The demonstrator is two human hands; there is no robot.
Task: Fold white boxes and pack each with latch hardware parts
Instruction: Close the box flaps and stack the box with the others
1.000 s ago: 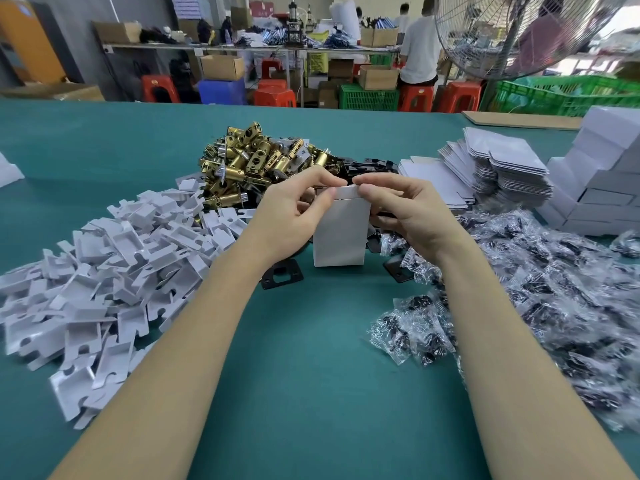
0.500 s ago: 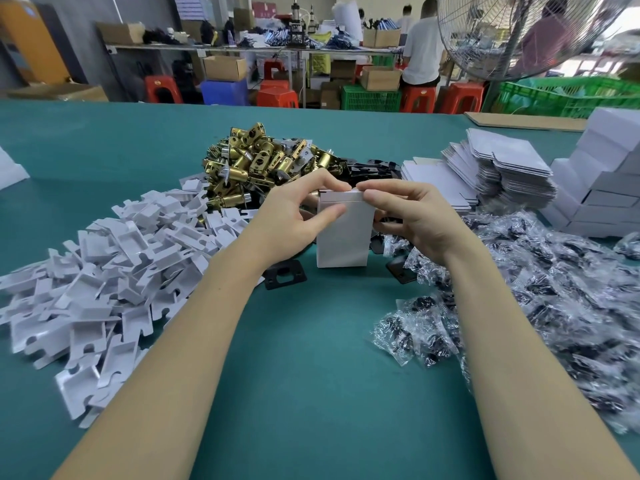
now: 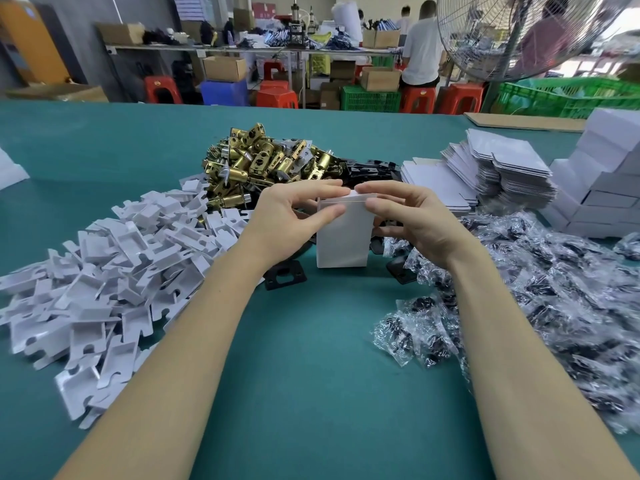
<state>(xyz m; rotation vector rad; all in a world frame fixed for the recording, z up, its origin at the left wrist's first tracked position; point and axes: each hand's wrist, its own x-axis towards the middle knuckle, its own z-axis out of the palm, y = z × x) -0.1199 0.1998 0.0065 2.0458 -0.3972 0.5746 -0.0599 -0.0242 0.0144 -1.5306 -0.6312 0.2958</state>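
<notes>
A white box (image 3: 343, 233) is stood upright on the green table (image 3: 311, 375), at centre. Its top edge is pinched from 9 o'clock by the left hand (image 3: 287, 220) and from 3 o'clock by the right hand (image 3: 415, 220), fingers curled over it. Brass latches (image 3: 263, 161) are heaped at 11 o'clock of it.

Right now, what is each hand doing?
Left hand: pinching the top of the white box.
Right hand: pinching the same box top.
</notes>
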